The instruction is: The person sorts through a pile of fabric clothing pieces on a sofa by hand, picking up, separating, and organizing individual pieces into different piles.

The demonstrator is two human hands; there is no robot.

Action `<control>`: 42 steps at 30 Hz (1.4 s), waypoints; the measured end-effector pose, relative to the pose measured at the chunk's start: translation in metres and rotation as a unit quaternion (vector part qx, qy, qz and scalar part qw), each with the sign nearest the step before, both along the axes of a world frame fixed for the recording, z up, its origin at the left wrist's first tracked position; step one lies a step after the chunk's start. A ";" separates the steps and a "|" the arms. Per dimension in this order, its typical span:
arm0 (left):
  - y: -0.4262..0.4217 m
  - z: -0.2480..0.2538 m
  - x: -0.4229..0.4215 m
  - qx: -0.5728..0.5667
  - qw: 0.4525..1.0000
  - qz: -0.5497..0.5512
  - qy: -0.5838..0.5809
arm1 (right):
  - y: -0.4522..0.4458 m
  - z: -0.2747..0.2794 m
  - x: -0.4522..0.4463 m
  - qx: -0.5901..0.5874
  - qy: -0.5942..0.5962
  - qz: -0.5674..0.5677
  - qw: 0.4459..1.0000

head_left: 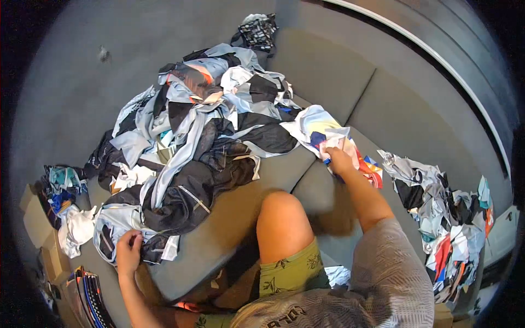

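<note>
A large heap of fabric pieces [180,175], mostly black, grey and white, spreads over the grey cushioned surface in front of me. At the heap's near left end, my left hand [129,251] has its fingers curled on a light grey fabric piece [121,217]. Out to the right, my right hand [340,159] is closed on a multicoloured fabric piece [372,170] with white, red, orange and blue areas. A white, yellow and pale blue fabric piece [317,119] lies just beyond that hand.
Another fabric pile [451,229] lies at the right. On the left are a cardboard box [53,257], a white cloth [76,232] and a stack of dark striped fabric [90,295]. A black-and-white patterned bundle [257,33] sits at the far end. My bare knee [284,218] is between my arms.
</note>
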State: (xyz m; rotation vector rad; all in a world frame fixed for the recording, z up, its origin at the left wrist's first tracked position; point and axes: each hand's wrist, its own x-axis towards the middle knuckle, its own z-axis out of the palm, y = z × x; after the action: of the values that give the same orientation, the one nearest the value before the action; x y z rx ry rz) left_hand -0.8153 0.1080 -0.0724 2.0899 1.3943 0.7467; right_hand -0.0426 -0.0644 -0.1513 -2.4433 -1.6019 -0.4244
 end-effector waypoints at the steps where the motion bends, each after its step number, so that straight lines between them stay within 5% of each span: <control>1: 0.001 -0.004 0.001 0.002 1.000 -0.006 -0.002 | -0.006 0.005 0.016 -0.011 0.034 0.012 0.999; 3: 0.005 -0.008 0.002 -0.006 1.000 -0.013 -0.009 | -0.024 0.050 0.036 -0.024 0.178 -0.058 0.982; 8: 0.008 -0.014 -0.012 -0.034 0.999 -0.018 -0.021 | -0.088 0.172 0.084 0.151 -0.094 -0.077 0.981; 15: 0.011 -0.017 -0.009 -0.043 0.998 -0.023 -0.037 | -0.159 0.289 0.051 0.227 -0.132 -0.171 0.950; 19: 0.010 -0.018 -0.007 -0.045 0.999 -0.016 -0.025 | -0.177 0.256 0.029 0.185 -0.118 -0.202 0.954; 21: 0.009 -0.019 -0.009 -0.038 0.999 -0.002 -0.018 | -0.177 0.221 0.027 0.011 0.034 -0.265 0.963; 22: 0.008 -0.017 -0.008 -0.032 0.999 -0.002 -0.009 | -0.169 0.202 0.036 0.018 0.037 -0.259 0.965; 26: 0.004 -0.023 0.003 0.010 0.996 0.073 0.041 | -0.118 0.122 0.091 -0.301 0.094 -0.087 0.945; 29: -0.001 -0.034 0.014 0.067 0.990 0.111 0.050 | -0.013 0.125 0.038 -0.137 0.115 -0.105 0.978; 31: -0.004 -0.055 0.016 0.211 0.968 0.124 0.048 | 0.052 0.124 0.014 -0.051 0.120 -0.065 0.989; 36: -0.034 -0.098 0.045 0.274 0.933 0.156 0.176 | 0.203 0.053 0.021 0.139 0.043 -0.051 0.988; 42: -0.019 -0.129 0.020 0.227 0.945 0.175 0.161 | 0.287 0.028 0.031 0.110 -0.050 -0.087 0.989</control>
State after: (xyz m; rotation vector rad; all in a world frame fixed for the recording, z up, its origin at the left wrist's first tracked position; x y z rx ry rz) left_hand -0.7957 0.0890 -0.2013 2.4237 1.9608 0.9746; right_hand -0.0116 0.2223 -0.1230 -2.4321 -1.3007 -0.7223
